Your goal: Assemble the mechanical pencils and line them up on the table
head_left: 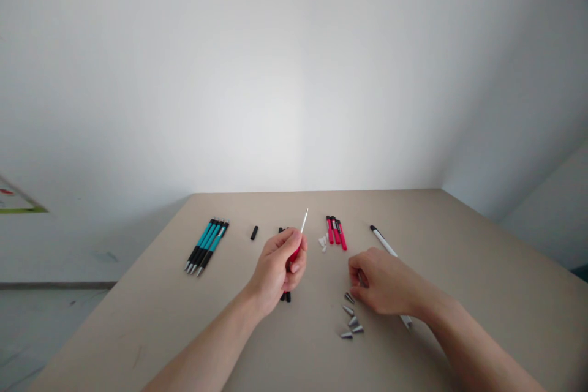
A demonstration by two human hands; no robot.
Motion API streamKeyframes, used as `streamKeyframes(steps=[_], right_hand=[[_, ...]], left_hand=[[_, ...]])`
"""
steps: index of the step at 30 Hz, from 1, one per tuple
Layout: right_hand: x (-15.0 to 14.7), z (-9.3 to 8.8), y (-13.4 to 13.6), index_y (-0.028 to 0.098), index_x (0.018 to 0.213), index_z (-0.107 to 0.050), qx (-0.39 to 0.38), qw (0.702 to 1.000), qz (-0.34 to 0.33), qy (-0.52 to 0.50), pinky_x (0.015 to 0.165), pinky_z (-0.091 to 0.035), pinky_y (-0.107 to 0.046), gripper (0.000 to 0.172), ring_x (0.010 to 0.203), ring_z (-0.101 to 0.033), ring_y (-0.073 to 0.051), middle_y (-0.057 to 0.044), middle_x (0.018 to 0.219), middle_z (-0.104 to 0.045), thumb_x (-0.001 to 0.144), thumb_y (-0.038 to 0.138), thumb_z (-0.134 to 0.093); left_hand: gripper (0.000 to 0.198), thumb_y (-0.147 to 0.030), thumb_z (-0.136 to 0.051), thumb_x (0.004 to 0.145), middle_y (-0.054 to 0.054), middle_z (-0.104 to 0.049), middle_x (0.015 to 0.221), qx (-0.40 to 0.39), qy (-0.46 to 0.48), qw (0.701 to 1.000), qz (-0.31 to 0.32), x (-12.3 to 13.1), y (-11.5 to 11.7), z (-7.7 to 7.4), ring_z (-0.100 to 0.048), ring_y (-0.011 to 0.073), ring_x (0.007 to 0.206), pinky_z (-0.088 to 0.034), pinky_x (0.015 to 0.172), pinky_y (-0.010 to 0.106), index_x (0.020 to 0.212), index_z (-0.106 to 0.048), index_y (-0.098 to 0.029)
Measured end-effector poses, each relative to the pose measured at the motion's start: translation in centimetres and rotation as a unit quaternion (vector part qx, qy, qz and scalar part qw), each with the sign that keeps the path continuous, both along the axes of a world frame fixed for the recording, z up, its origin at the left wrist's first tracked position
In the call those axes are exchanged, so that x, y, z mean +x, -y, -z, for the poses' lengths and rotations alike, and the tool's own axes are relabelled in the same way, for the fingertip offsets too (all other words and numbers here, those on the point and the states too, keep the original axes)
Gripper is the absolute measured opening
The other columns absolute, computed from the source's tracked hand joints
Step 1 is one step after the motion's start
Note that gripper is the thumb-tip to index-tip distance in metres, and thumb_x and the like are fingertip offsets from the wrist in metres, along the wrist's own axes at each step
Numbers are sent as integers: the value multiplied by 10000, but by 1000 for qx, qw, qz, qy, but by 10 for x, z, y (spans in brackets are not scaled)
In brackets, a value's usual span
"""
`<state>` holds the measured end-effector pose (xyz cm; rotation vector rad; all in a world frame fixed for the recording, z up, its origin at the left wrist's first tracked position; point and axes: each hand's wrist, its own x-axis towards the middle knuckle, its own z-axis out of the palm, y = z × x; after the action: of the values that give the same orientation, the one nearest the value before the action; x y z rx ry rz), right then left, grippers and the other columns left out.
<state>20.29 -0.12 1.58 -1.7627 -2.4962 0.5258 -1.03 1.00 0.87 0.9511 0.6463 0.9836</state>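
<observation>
My left hand (278,263) is closed around a red pen barrel (294,253), with a thin white refill (304,220) sticking up from it. Behind that hand lie black-ended pens (288,297), mostly hidden. My right hand (381,282) is low over the table, its fingers curled together. Right by its fingertips is a small metal cone-shaped pen tip (349,297); whether they grip anything is hidden. Several more metal pen tips (353,321) lie just below. A white pen (384,241) with a black end runs partly under the right hand.
Several teal-and-black pens (206,247) lie side by side at the left. A short black grip piece (254,233) is beside them. Farther back are red barrel pieces (336,231) and small white pieces (323,242). The beige table (160,331) meets a white wall (294,73).
</observation>
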Motion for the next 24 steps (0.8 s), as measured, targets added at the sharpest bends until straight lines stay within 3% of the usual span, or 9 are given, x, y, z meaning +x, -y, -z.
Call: streamKeyframes(steps=[5, 13, 17, 20, 24], right_hand=[[1, -1, 0, 193, 729, -678, -7, 1000, -10, -14, 544, -314, -239, 74, 649, -588, -182, -59, 721, -683, 681, 247, -661], [1, 5, -2, 181, 656, -652, 6, 1000, -19, -19, 532, -296, -237, 98, 594, -548, -153, -37, 655, -655, 689, 134, -573], [-2, 6, -5, 177, 670, -621, 30, 992, 11, -121, 526, -285, -235, 108, 549, -480, -128, -2, 584, -570, 754, 174, -553], [-8, 5, -6, 172, 729, -577, 26, 942, 63, -328, 482, -250, -226, 180, 491, -370, -100, 45, 536, -434, 830, 317, -546], [-14, 6, -7, 179, 759, -521, -54, 785, 116, -607, 423, -135, -226, 283, 437, -167, -69, 93, 504, -267, 810, 446, -596]], left_hand=[[283, -399, -484, 895, -78, -361, 484, 1, -4, 1000, 5, 0, 0, 3, -183, 30, 350, -114, 322, 158, 730, -487, -170], [286, -421, -509, 875, -80, -374, 487, 5, -15, 999, 31, 0, -1, 4, -188, 30, 343, -118, 312, 154, 732, -479, -176], [282, -422, -481, 889, -82, -367, 492, -5, -37, 998, 57, 0, -2, 6, -170, 33, 348, -99, 312, 159, 740, -472, -183], [283, -429, -470, 889, -87, -355, 489, -24, -82, 992, 92, 0, 0, 4, -144, 30, 344, -71, 314, 164, 742, -467, -188], [290, -439, -484, 875, -85, -353, 490, -30, -139, 979, 148, 2, 3, -3, -160, 29, 345, -74, 321, 170, 730, -466, -188]])
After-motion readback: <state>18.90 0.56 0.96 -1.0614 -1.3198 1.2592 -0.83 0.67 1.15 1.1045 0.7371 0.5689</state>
